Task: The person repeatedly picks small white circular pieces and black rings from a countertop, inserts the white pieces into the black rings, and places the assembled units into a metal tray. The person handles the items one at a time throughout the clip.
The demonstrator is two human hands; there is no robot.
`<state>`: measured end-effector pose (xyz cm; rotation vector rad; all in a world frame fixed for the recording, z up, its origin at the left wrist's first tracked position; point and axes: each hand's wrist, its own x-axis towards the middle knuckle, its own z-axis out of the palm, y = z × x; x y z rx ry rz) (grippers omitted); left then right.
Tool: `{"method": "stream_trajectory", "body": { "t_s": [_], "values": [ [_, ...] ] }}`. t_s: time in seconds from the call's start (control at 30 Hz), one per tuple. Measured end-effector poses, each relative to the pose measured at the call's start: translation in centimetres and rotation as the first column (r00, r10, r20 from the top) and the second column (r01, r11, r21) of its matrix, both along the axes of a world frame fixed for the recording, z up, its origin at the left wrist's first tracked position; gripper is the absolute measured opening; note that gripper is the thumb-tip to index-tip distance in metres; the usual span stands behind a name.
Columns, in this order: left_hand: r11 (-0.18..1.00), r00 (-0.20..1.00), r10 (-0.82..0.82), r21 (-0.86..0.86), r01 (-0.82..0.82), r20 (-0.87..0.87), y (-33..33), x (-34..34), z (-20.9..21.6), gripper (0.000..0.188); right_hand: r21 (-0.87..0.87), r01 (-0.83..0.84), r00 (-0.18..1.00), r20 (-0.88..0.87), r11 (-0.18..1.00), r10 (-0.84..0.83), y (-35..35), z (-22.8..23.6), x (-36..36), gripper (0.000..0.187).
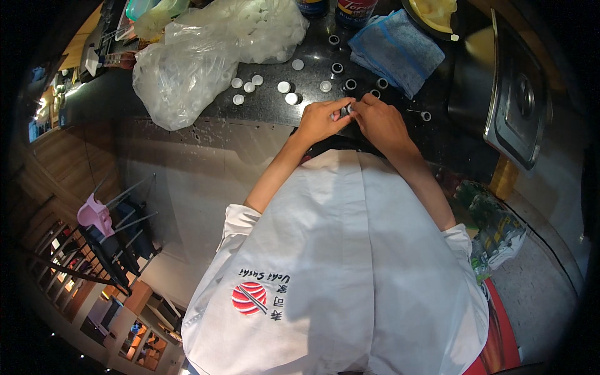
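At the counter's near edge, my left hand [320,120] is closed around a small dark bottle [345,110]. The fingertips of my right hand [381,122] are pinched together at the bottle's top; whatever they hold there is hidden. Just beyond my hands stand several small dark bottles with pale round rims, among them one bottle [350,84] close to my fingers and another [337,68] behind it. One more small bottle [425,116] is to the right of my right hand. Several white round caps, such as this cap [291,99], lie scattered left of the bottles.
Clear plastic bags [187,75] with pale contents cover the counter's left part. A folded blue cloth [397,53] lies behind the bottles. Two larger containers [355,12] stand at the back. On the right leans a metal lid [522,94], near the black counter's [269,112] right end.
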<state>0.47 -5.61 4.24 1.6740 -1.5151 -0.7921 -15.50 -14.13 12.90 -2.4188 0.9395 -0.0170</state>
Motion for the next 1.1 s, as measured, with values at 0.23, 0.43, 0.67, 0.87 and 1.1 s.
{"method": "stream_trajectory", "body": {
  "t_s": [0.23,0.43,0.67,0.87,1.1],
  "values": [
    [1.000,1.000,0.009,-0.018,-0.009,-0.018,0.0,0.0,-0.5,0.045,-0.086,-0.068,0.998,0.009,0.994,0.069,-0.3,-1.3,-0.3,0.006],
    [0.999,0.999,0.016,-0.032,-0.017,-0.035,0.1,0.0,-0.6,0.045,-0.099,-0.069,0.998,0.003,0.993,0.070,-0.4,-0.8,-0.3,0.009],
    [1.000,1.000,0.014,0.016,-0.014,0.006,0.1,0.0,-0.5,0.044,-0.086,-0.038,0.997,0.062,0.996,0.043,-0.1,0.1,-0.1,0.012],
    [1.000,1.000,0.024,0.011,-0.024,0.006,0.1,-0.1,-1.0,0.044,-0.120,-0.033,0.993,0.105,0.992,0.046,0.0,-0.4,-0.2,0.011],
    [0.999,0.999,0.034,0.014,-0.034,-0.002,0.1,-0.2,-0.6,0.046,-0.184,-0.048,0.994,0.088,0.982,0.065,-0.1,-0.8,-0.4,0.015]
  ]
}}
